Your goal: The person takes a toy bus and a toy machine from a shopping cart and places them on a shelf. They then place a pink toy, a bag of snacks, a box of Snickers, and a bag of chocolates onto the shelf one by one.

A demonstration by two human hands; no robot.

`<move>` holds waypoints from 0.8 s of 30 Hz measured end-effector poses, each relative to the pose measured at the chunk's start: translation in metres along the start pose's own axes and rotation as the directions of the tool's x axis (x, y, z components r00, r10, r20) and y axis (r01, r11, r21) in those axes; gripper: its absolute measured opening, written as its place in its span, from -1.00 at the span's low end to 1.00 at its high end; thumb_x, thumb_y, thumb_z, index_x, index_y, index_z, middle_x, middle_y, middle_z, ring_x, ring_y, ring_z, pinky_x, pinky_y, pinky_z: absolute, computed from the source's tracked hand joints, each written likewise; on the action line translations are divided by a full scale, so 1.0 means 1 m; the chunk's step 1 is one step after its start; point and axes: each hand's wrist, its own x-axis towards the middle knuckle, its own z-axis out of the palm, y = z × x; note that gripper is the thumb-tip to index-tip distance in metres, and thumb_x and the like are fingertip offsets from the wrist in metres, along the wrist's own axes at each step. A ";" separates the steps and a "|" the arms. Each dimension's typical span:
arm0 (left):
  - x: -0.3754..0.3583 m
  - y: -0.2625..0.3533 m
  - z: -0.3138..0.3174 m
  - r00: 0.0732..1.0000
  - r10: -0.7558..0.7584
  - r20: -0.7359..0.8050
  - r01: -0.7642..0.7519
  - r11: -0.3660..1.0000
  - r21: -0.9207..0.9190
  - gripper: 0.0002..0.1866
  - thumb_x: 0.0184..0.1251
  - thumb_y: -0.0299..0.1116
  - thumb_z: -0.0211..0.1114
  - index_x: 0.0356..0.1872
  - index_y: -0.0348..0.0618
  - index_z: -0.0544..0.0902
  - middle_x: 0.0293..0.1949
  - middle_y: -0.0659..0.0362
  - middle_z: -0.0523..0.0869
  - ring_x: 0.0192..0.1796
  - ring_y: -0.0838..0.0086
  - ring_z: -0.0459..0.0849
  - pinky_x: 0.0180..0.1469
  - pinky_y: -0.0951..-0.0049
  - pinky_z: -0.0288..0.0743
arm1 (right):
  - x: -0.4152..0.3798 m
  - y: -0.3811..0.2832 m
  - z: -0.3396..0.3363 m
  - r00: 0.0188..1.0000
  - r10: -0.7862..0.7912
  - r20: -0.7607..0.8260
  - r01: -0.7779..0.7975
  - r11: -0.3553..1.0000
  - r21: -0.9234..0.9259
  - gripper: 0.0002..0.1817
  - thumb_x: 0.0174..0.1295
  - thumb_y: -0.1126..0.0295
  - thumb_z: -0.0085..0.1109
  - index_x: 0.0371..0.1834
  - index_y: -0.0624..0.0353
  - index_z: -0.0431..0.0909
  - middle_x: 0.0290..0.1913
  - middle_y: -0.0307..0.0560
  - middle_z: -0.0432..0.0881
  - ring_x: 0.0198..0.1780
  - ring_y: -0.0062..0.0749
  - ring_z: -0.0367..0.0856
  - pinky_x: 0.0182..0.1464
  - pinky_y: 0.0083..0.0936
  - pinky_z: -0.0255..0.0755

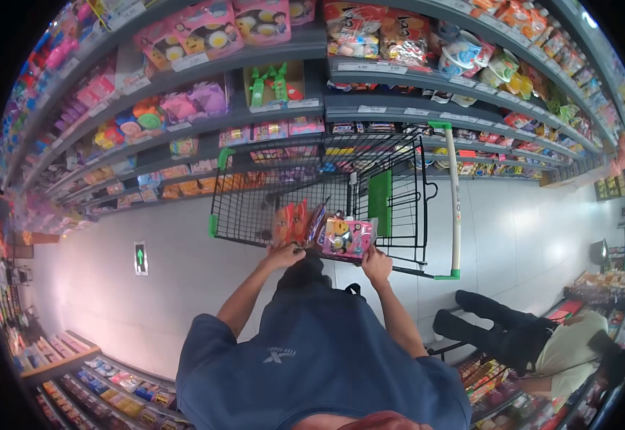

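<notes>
In front of my body stands a wire shopping cart (248, 193) with green corners and a pale handle at its right end. My left hand (285, 256) is at the cart's near side, its fingers curled beside orange-red packets (291, 222) and a dark, slim wrapped packet (317, 223). A pink packet (348, 238) with egg pictures is in my right hand (377, 264), which pinches its lower right corner. Whether the left hand grips the packets or the cart's rim is hidden.
Shelves (276, 112) of packaged sweets and toys curve around beyond the cart. Another person (541, 351) in a light top stands at the lower right by more shelves. A green arrow sign (140, 258) lies on the floor at left.
</notes>
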 end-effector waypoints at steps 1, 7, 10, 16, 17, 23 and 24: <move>-0.003 0.007 -0.007 0.999 0.007 -0.040 -0.007 1.000 -0.017 -0.27 0.28 0.32 0.00 0.27 0.00 0.50 0.43 -0.20 0.22 0.50 -0.12 0.09 0.41 -0.29 -0.05 | 0.002 0.001 0.001 1.000 -0.002 0.015 0.002 1.000 -0.008 -0.82 0.14 0.27 0.07 -0.30 0.07 0.59 -0.47 -0.01 0.69 -0.47 -0.05 0.69 -0.44 -0.12 0.54; 0.057 0.031 -0.011 0.939 0.214 -0.270 -0.293 0.909 -0.297 -0.60 0.42 -0.06 0.12 -0.11 -0.26 0.60 -0.24 -0.09 0.70 -0.10 0.08 0.69 -0.06 0.21 0.51 | 0.007 -0.001 0.002 1.000 -0.020 0.012 0.020 1.000 -0.011 -0.89 0.14 0.31 0.10 -0.36 0.02 0.60 -0.49 -0.04 0.68 -0.50 -0.05 0.67 -0.48 -0.15 0.52; 0.094 0.048 -0.001 0.918 0.275 -0.284 -0.371 0.846 -0.382 -0.63 0.39 -0.10 0.16 -0.14 -0.28 0.60 -0.25 -0.08 0.70 -0.16 0.05 0.70 -0.12 0.23 0.52 | 0.013 -0.006 -0.004 0.999 -0.008 0.040 0.006 0.999 0.048 -0.89 0.12 0.28 0.11 -0.39 0.02 0.58 -0.55 -0.02 0.66 -0.52 -0.04 0.66 -0.48 -0.12 0.51; 0.144 0.086 0.020 0.874 0.406 -0.268 -0.425 0.905 -0.015 -0.55 0.20 -0.17 0.19 -0.06 -0.40 0.58 -0.02 -0.19 0.65 0.08 -0.04 0.60 0.10 0.06 0.48 | 0.025 -0.016 -0.004 0.967 0.065 0.247 -0.067 0.998 -0.002 -0.80 0.11 0.22 0.11 -0.27 0.00 0.61 -0.52 -0.02 0.69 -0.47 -0.02 0.68 -0.41 -0.11 0.54; 0.153 0.089 0.026 0.860 0.417 -0.295 -0.437 0.900 -0.002 -0.56 0.21 -0.22 0.18 0.03 -0.33 0.55 0.07 -0.14 0.60 0.18 -0.01 0.53 0.15 0.08 0.46 | 0.026 -0.015 -0.004 0.963 0.079 0.258 -0.084 0.996 0.008 -0.77 0.11 0.21 0.11 -0.22 -0.01 0.62 -0.50 -0.03 0.69 -0.46 -0.02 0.69 -0.40 -0.10 0.55; 0.201 0.103 0.035 0.854 0.397 -0.336 -0.353 0.917 0.186 -0.56 0.18 -0.43 0.18 0.12 -0.25 0.44 0.03 -0.09 0.52 0.09 0.06 0.51 0.07 0.13 0.47 | 0.033 -0.017 -0.006 0.946 0.136 0.293 -0.155 0.987 0.043 -0.72 0.11 0.22 0.11 -0.14 0.01 0.63 -0.41 -0.03 0.72 -0.39 -0.02 0.70 -0.31 -0.10 0.57; 0.201 0.104 0.038 0.827 0.421 -0.373 -0.345 0.903 0.256 -0.58 0.20 -0.45 0.17 0.12 -0.23 0.45 0.05 -0.07 0.52 0.11 0.08 0.51 0.07 0.14 0.46 | 0.034 -0.017 -0.005 0.939 0.147 0.312 -0.167 0.985 0.040 -0.72 0.12 0.22 0.11 -0.14 0.01 0.63 -0.41 -0.03 0.72 -0.39 0.00 0.70 -0.30 -0.09 0.57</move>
